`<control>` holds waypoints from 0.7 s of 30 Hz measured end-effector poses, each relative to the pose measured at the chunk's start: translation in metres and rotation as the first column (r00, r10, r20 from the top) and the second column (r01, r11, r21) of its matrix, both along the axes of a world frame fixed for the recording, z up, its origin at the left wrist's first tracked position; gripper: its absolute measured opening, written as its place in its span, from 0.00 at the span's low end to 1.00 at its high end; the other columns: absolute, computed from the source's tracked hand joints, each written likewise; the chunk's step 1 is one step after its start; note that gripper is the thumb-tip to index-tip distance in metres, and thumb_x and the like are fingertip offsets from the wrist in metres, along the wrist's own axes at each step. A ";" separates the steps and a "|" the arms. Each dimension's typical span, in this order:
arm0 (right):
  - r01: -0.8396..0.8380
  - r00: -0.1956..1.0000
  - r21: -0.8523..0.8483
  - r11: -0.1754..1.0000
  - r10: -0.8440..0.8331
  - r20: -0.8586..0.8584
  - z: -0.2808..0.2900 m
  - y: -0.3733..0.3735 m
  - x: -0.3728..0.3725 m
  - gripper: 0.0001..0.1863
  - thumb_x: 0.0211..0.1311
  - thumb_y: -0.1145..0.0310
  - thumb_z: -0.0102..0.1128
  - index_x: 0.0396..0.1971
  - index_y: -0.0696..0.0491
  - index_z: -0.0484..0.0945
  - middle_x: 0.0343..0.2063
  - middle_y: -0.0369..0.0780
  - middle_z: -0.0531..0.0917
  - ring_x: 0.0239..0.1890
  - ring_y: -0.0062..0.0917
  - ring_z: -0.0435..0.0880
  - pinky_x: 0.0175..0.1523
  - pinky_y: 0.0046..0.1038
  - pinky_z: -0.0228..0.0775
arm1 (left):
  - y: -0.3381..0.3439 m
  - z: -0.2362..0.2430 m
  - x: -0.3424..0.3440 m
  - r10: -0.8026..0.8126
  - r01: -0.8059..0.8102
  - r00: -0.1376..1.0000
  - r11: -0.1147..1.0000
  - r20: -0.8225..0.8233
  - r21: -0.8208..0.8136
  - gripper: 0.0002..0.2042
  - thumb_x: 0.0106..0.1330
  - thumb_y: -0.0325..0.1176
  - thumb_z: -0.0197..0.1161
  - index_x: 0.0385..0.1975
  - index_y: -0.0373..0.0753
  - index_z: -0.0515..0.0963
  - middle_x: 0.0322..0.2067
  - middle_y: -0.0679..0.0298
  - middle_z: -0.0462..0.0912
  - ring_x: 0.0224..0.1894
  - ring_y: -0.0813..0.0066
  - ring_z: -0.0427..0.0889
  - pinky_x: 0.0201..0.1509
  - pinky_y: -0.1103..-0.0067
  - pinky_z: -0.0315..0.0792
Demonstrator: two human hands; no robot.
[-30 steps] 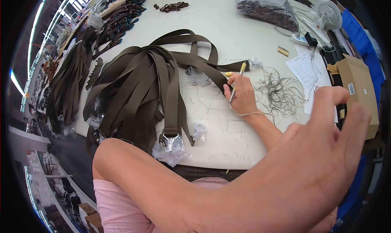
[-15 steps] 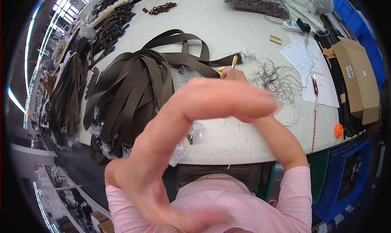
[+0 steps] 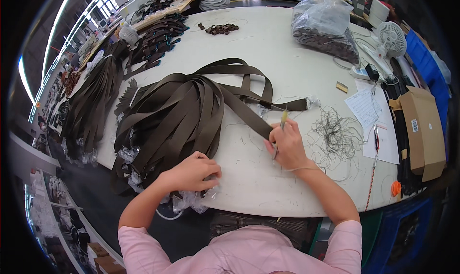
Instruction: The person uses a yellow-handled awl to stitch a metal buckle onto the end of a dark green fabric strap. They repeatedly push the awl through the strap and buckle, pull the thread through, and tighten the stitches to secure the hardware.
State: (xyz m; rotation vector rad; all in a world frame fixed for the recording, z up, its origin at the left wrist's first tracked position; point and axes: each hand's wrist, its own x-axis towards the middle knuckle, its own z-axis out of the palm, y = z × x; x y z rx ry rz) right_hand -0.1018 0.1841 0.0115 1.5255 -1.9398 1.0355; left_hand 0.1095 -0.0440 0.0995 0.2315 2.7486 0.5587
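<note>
A large heap of dark brown webbing straps [image 3: 191,106] lies looped on the white table, some ends wrapped in clear plastic. My right hand [image 3: 289,142] is closed around a slim yellow-and-grey tool [image 3: 283,116], its exact kind unclear. One strap [image 3: 247,116] runs from the heap to the fingers of that hand. At the heap's near side my left hand [image 3: 195,172] rests with curled fingers, close above clear plastic wrapping [image 3: 189,200]. Whatever the left fingers may hold is hidden. Another strap end [image 3: 294,104] with plastic on its tip lies beyond my right hand.
Loose dark threads [image 3: 335,135] are piled right of my right hand. Farther right are written papers [image 3: 362,106], a cardboard box [image 3: 421,130] and a fan [image 3: 392,38]. A plastic bag [image 3: 323,24] stands at the back; more bundled straps [image 3: 96,92] hang at the left.
My left hand has dropped from close before the camera to the heap's near side. My right hand, still with the tool, now meets a strap. The view has shifted, showing more of the far side.
</note>
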 end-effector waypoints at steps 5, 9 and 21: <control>-0.209 0.977 0.278 0.938 0.212 0.019 -0.011 0.009 0.054 0.11 0.54 0.75 0.65 0.34 0.53 0.71 0.30 0.41 0.79 0.34 0.36 0.80 0.52 0.36 0.75 | 0.020 0.011 -0.052 0.092 -0.050 0.827 0.995 -0.555 0.089 0.18 0.61 0.20 0.60 0.52 0.38 0.78 0.55 0.57 0.78 0.58 0.54 0.78 0.69 0.58 0.65; -0.204 0.971 0.240 0.949 0.165 0.175 -0.005 0.021 0.054 0.13 0.55 0.76 0.69 0.33 0.54 0.71 0.29 0.42 0.79 0.33 0.37 0.80 0.48 0.35 0.75 | 0.029 -0.029 -0.071 -0.168 0.180 0.888 0.984 -0.428 -0.012 0.19 0.62 0.26 0.65 0.55 0.37 0.77 0.51 0.58 0.80 0.59 0.57 0.76 0.69 0.59 0.65; 0.027 0.959 0.150 0.988 -0.068 0.274 -0.011 0.051 0.045 0.19 0.52 0.77 0.74 0.34 0.52 0.69 0.39 0.46 0.84 0.38 0.42 0.82 0.48 0.38 0.72 | 0.056 -0.087 -0.102 0.041 0.100 0.900 0.950 -0.433 0.297 0.12 0.64 0.23 0.68 0.46 0.35 0.79 0.44 0.61 0.79 0.53 0.59 0.78 0.56 0.66 0.75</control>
